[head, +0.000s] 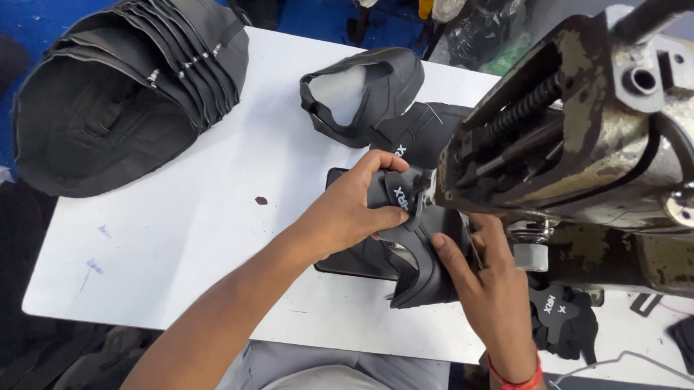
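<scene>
Head view: black shoe upper piece [410, 239] is held at the needle area of the worn sewing machine [584, 148], lying on the white table [194, 223] right against the machine head. Left hand [347, 210] has its grip closed over the top of the piece, thumb and fingers pinched on the folded edge; right hand [484, 278] presses fingers flat on the lower edge, grip not closed round it. Judged mid-stitch: one piece under the machine, a large stack of nested black uppers [128, 87] at far left, another upper [363, 94] just behind the hands, more small black pieces [563, 318] at right below the machine. Which pile is finished cannot be told. Open table lies left of the hands; right side is blocked by the machine body, table front edge near the wrists.
</scene>
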